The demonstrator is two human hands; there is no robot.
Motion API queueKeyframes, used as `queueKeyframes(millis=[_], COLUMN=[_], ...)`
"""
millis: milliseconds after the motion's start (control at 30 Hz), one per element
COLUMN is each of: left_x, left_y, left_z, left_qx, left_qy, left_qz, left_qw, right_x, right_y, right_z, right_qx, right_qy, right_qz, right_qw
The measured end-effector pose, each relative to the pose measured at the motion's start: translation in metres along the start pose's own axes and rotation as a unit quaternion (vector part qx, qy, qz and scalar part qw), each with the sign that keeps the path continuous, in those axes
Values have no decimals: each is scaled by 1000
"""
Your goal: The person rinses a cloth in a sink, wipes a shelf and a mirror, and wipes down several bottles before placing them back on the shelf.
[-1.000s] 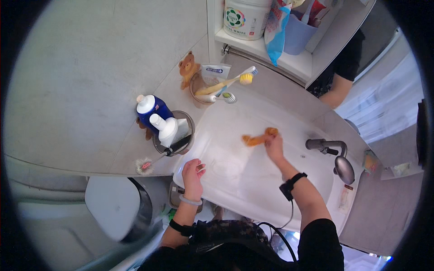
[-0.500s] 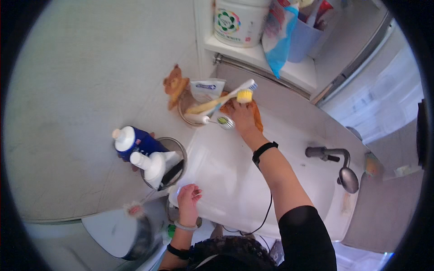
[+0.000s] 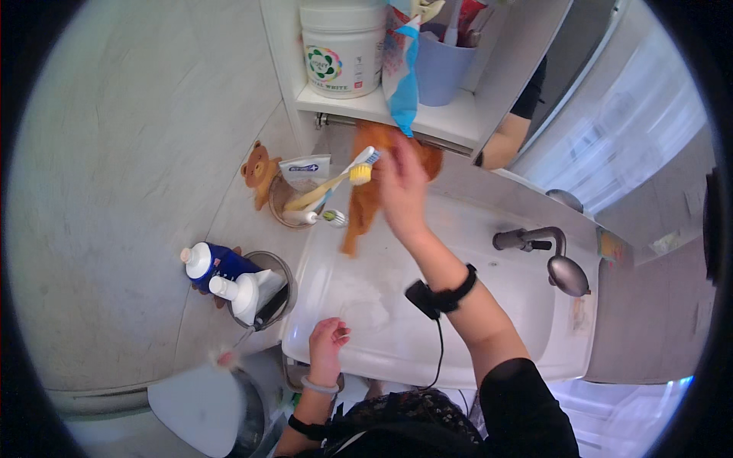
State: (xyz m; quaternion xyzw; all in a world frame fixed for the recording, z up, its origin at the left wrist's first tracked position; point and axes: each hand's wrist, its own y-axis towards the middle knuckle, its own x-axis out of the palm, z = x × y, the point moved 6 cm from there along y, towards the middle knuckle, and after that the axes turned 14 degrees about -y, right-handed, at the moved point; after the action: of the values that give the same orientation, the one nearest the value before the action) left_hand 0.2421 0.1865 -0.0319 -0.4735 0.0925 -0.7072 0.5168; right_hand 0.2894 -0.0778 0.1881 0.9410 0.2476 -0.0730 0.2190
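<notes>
My right hand is raised at the back of the white sink, blurred by motion. Its fingers are curled against an orange cloth, which hangs down below the shelf beside the rail. I cannot make out whether the cloth is over the rail. To the left of the cloth a cup on the wall holds toothbrushes and a white toothpaste tube. My left hand hovers over the sink's near left edge, fingers loosely bent and apart, with nothing in it.
Left of the sink a round holder carries a blue bottle and a white one. Above are a white tub and a lilac cup on a shelf. A faucet juts out at the right.
My right hand has risen from low behind the toothbrushes toward the rail, and the orange cloth has come up with it, now more spread out. My left hand keeps its pose. The view has shifted.
</notes>
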Motion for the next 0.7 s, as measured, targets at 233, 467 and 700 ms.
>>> queueKeyframes(millis=[233, 467, 700], left_x=[-2, 25, 38], left_y=[-9, -21, -28], left_z=[-27, -34, -50], left_qx=[-17, -16, -17], left_qy=[-1, 19, 59], left_qz=[-6, -29, -37], left_qw=[1000, 999, 997], right_x=[48, -30, -132], right_y=[43, 34, 17], right_z=[-4, 20, 84], right_qx=[-240, -291, -96], right_qy=[-478, -523, -641], right_qz=[-8, 118, 15], right_qw=[845, 792, 762])
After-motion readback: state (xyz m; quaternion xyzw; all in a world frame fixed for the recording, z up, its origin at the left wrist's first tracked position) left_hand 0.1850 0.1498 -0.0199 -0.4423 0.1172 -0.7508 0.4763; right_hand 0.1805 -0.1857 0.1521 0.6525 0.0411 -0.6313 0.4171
